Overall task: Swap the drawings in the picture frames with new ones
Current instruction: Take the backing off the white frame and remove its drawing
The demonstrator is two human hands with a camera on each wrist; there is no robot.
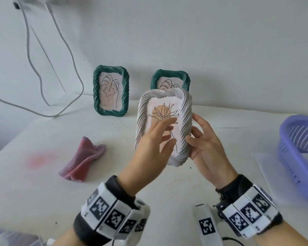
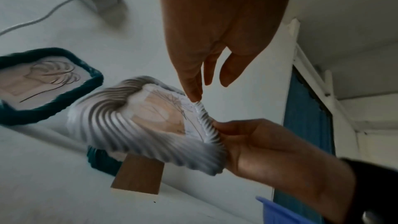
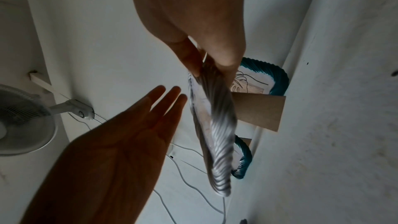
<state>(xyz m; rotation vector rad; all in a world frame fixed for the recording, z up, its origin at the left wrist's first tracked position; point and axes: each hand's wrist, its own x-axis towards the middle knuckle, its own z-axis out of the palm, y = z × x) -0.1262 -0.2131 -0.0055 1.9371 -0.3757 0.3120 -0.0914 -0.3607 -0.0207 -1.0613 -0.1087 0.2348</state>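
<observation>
A white twisted-rim picture frame (image 1: 185,110) with a line drawing of a plant (image 1: 163,112) is held upright above the table. My right hand (image 1: 201,139) grips its right edge, thumb on the front rim and fingers behind. My left hand (image 1: 160,137) is open in front of the drawing with straight fingers. In the left wrist view one fingertip (image 2: 194,97) reaches the white frame's (image 2: 120,125) inner rim. A brown stand (image 2: 137,175) hangs behind it. Two green frames (image 1: 111,90) (image 1: 170,79) with leaf drawings stand against the wall; the right one is partly hidden.
A crumpled pink cloth (image 1: 85,160) lies on the white table (image 1: 43,192) to the left. A purple plastic basket (image 1: 299,157) sits at the right edge on paper sheets. White cables (image 1: 41,82) hang down the wall at the back left. A fan (image 3: 21,122) is mounted on the wall.
</observation>
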